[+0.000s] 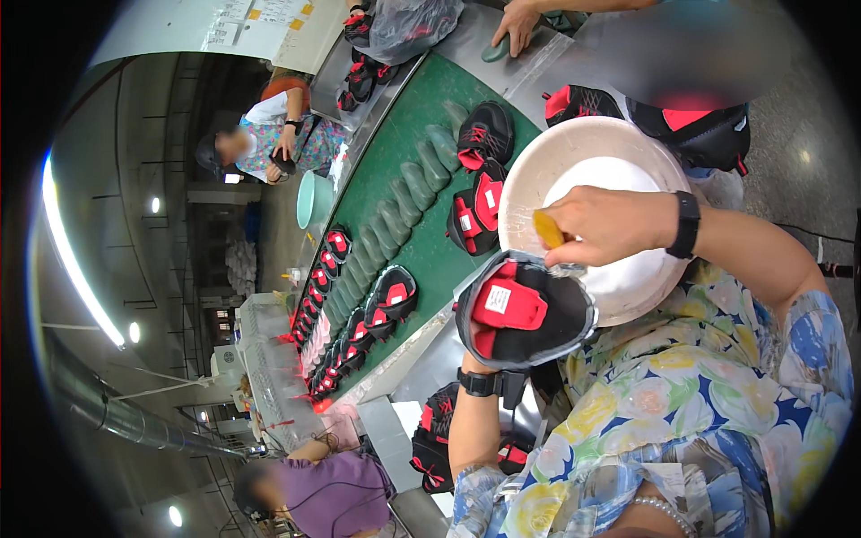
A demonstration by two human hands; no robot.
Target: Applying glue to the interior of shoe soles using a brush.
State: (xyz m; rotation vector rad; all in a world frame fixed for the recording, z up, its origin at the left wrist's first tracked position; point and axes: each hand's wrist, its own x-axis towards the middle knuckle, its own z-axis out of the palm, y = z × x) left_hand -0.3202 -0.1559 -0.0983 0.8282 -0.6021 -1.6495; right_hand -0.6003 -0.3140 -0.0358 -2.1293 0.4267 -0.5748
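My right hand [601, 224] is closed around the yellow handle of a brush [547, 229]. The brush end points down at the rim of a black and red shoe upper [560, 314], which has a white label on its red tongue. Under this upper, my left hand [475, 364] supports it; its fingers are mostly hidden behind the upper. Below my right hand stands a cream basin [529, 170] with white liquid [619, 278] in it, and the upper overlaps its near left edge.
A green conveyor belt [439, 85] carries black-red shoe uppers [390, 296] and grey-green sole-shaped pieces [395, 220]. More shoes [691, 134] lie beyond the basin. A co-worker's hand [516, 27] holds a grey-green piece at the top. Other people work across the belt and at lower left.
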